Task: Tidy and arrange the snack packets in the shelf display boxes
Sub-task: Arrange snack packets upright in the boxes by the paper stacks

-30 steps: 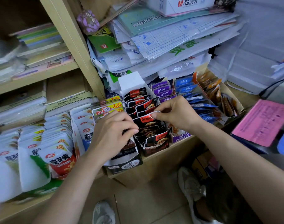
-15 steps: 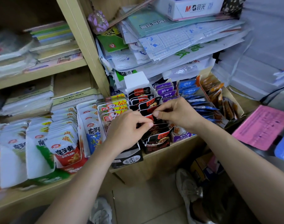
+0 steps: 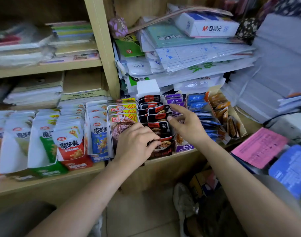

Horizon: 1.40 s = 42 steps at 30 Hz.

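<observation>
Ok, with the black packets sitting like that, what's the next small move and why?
Probably push the black packets upright and back with the open right hand; several lean crookedly forward, while the left hand grips the front ones.

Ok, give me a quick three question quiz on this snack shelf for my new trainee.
1. True or false: the right hand is gripping a purple packet.
2. Which box is the left hand working in? A) black packets B) blue packets C) orange packets
3. Fill in: right of the black packets stand the ____ packets.

Key: 1 false, it is open with fingers spread by the black packets. 2 A. 3 purple.
</observation>
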Each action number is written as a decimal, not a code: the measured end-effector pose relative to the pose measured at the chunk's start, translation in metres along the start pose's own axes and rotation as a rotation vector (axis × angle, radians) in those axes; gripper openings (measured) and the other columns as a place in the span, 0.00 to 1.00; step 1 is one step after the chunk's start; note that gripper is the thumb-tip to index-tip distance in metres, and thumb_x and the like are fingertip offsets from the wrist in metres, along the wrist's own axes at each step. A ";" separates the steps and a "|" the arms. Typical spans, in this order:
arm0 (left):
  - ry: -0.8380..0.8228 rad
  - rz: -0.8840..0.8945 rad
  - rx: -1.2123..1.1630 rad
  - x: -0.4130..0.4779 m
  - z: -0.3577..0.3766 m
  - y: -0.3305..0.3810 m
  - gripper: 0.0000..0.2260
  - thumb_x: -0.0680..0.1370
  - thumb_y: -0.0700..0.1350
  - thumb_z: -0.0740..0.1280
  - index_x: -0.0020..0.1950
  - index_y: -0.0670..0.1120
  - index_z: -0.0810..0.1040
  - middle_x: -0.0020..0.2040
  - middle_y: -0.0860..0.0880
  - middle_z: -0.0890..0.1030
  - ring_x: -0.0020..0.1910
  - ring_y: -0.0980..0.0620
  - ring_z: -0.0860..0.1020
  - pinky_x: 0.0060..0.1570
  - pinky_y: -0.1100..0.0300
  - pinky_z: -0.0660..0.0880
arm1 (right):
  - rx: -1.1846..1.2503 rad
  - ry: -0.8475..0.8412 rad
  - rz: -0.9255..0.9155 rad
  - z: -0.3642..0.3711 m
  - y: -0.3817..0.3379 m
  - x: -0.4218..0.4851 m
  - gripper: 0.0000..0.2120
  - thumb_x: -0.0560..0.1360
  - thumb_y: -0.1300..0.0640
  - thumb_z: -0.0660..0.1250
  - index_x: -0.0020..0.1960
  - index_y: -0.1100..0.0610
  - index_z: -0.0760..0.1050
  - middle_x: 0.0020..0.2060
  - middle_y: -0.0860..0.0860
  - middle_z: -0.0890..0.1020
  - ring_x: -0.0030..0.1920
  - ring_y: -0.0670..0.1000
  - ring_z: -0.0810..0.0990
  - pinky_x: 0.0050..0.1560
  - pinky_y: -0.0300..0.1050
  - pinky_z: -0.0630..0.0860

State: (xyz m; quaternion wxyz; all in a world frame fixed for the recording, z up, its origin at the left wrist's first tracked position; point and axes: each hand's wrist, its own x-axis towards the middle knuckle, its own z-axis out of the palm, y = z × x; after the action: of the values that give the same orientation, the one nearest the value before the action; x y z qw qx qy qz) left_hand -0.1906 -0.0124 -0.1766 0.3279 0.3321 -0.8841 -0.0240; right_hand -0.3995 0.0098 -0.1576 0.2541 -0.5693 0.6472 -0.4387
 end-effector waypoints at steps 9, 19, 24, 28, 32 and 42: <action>-0.137 -0.154 -0.265 0.015 -0.019 -0.019 0.16 0.72 0.66 0.70 0.48 0.57 0.87 0.40 0.62 0.84 0.42 0.61 0.80 0.42 0.59 0.78 | 0.005 0.178 0.086 0.011 -0.003 0.037 0.13 0.79 0.56 0.70 0.62 0.56 0.78 0.46 0.45 0.81 0.46 0.41 0.79 0.57 0.48 0.79; -0.145 -0.218 -0.091 0.064 -0.015 -0.071 0.04 0.77 0.50 0.74 0.50 0.55 0.87 0.40 0.61 0.78 0.39 0.60 0.74 0.44 0.51 0.78 | -0.012 0.113 0.038 0.003 0.001 0.037 0.18 0.74 0.57 0.76 0.62 0.53 0.79 0.37 0.48 0.86 0.40 0.45 0.84 0.48 0.42 0.81; -0.182 -0.127 -0.026 0.072 -0.010 -0.072 0.03 0.78 0.50 0.72 0.49 0.56 0.86 0.43 0.63 0.77 0.51 0.57 0.74 0.46 0.55 0.75 | 0.022 0.030 -0.050 0.004 -0.002 0.029 0.06 0.73 0.61 0.76 0.47 0.55 0.80 0.38 0.48 0.84 0.40 0.44 0.83 0.44 0.36 0.79; -0.139 -0.189 -0.098 0.077 -0.007 -0.070 0.04 0.79 0.51 0.72 0.49 0.57 0.87 0.45 0.61 0.82 0.46 0.63 0.76 0.41 0.59 0.71 | 0.036 -0.063 -0.076 0.009 -0.002 0.029 0.05 0.73 0.62 0.76 0.44 0.53 0.83 0.37 0.48 0.85 0.41 0.48 0.84 0.47 0.44 0.82; -0.126 -0.272 -0.218 0.081 -0.004 -0.066 0.03 0.77 0.49 0.75 0.47 0.56 0.87 0.40 0.61 0.81 0.35 0.66 0.75 0.36 0.60 0.68 | 0.118 -0.115 -0.028 0.004 -0.002 0.032 0.03 0.75 0.61 0.75 0.48 0.54 0.83 0.40 0.50 0.86 0.44 0.51 0.85 0.51 0.47 0.82; -0.058 -0.278 -0.263 0.073 -0.007 -0.053 0.10 0.75 0.48 0.76 0.56 0.56 0.86 0.44 0.60 0.81 0.39 0.61 0.80 0.40 0.67 0.76 | 0.029 0.023 0.004 -0.001 0.009 0.041 0.18 0.76 0.51 0.73 0.65 0.50 0.80 0.51 0.48 0.83 0.47 0.47 0.83 0.49 0.46 0.82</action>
State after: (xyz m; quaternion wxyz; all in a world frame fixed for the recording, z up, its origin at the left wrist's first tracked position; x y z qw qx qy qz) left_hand -0.1976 -0.0963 -0.1441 0.3364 0.4048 -0.8279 -0.1938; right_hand -0.4139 -0.0295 -0.1582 0.2556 -0.5591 0.6448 -0.4541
